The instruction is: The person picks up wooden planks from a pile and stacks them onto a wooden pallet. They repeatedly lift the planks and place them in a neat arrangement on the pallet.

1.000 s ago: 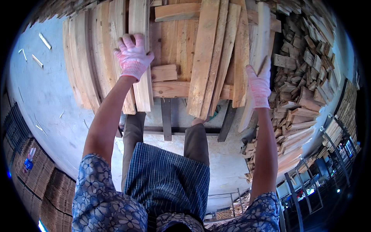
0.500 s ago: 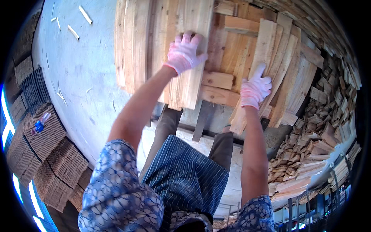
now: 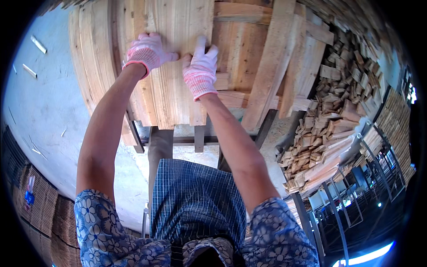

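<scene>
Wooden planks (image 3: 178, 66) lie under both our gloved hands: left hand (image 3: 147, 53) and right hand (image 3: 200, 66) press flat, fingers spread, gripping nothing. Their near ends overhang the metal stand (image 3: 195, 139) toward us; uneven pushing could tip or slide them off.

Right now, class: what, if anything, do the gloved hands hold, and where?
Both the left hand and right hand press flat on the wooden boards; no grasp is visible.

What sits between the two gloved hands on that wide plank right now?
Only bare wood. In the head view the left hand and right hand both press flat on the wide plank, with a narrow strip of its grain showing between them.
</scene>
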`<act>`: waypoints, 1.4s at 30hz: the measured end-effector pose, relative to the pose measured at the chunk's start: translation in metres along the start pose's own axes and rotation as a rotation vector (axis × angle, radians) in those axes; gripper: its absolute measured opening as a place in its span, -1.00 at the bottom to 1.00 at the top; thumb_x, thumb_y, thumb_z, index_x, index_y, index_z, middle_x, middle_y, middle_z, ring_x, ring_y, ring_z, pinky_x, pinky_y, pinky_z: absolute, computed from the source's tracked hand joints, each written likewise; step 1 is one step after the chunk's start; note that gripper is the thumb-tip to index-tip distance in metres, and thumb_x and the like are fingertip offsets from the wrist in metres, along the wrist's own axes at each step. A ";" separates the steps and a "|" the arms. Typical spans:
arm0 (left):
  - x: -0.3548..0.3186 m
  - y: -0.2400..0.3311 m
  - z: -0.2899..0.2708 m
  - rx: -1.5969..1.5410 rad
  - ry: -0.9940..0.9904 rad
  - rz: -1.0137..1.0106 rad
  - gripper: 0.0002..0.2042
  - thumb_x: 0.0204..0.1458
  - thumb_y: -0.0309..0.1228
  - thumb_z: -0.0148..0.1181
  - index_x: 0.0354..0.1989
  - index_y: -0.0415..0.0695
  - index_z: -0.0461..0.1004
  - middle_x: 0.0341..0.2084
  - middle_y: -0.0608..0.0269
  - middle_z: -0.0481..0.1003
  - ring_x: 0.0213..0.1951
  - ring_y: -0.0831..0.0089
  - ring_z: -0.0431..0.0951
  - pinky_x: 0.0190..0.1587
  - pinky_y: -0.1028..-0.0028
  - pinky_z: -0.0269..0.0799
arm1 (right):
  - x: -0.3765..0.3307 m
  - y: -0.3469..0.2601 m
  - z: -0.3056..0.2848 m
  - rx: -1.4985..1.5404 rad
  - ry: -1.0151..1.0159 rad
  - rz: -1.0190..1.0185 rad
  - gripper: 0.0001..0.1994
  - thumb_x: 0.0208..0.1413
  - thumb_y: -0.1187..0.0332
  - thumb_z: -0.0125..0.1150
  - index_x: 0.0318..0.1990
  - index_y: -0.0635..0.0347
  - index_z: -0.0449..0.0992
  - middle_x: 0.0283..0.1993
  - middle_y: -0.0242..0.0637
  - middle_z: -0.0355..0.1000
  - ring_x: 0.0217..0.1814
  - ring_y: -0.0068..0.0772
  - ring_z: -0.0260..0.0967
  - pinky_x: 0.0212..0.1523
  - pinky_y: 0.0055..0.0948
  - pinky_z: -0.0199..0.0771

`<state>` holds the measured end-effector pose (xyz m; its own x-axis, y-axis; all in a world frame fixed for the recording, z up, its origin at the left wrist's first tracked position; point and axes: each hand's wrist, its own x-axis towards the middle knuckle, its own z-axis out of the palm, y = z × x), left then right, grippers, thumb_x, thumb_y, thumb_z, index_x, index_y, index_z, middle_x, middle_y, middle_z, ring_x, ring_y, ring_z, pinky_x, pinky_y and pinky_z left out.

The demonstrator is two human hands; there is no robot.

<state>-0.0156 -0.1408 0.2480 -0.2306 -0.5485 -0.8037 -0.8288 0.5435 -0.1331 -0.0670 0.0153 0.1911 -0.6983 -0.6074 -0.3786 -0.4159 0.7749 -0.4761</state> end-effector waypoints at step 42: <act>0.017 -0.012 0.010 0.016 -0.050 0.001 0.02 -0.12 0.27 0.40 0.32 -0.35 0.25 0.26 -0.23 0.33 0.30 -0.09 0.39 0.30 0.17 0.36 | 0.019 0.211 -0.197 0.165 -0.001 0.266 -0.12 0.16 0.03 0.35 0.56 -0.01 0.04 0.43 0.26 0.19 0.47 0.15 0.20 0.41 -0.16 0.25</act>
<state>-0.0042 -0.1501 0.2302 -0.2053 -0.5160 -0.8316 -0.8204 0.5541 -0.1414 -0.2828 0.2014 0.2397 -0.7690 -0.3877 -0.5082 -0.1184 0.8677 -0.4827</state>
